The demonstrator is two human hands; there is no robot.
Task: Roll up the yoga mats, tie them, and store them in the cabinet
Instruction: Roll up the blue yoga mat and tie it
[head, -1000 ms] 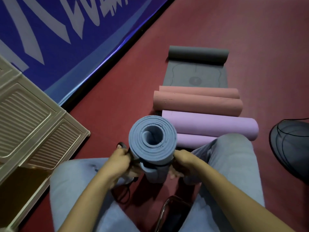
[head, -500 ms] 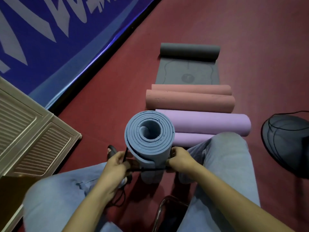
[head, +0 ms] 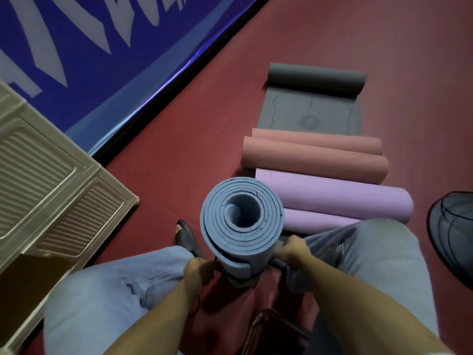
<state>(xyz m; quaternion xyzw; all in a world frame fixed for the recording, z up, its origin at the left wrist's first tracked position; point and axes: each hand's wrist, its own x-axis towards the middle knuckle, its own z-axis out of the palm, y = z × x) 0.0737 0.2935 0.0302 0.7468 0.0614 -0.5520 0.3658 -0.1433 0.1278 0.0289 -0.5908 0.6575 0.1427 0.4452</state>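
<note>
Blue mat (head: 242, 221) stood upright between knees, left hand (head: 199, 271) and right hand (head: 294, 252) pinching strap (head: 242, 278) ends taut, for tying

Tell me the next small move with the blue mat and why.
Probably pull the two strap ends apart to cinch it. The rolled blue yoga mat stands on end between the knees, the black strap loops round its lower part, the left hand pinches one end and the right hand grips the other. No knot is visible yet.
</note>
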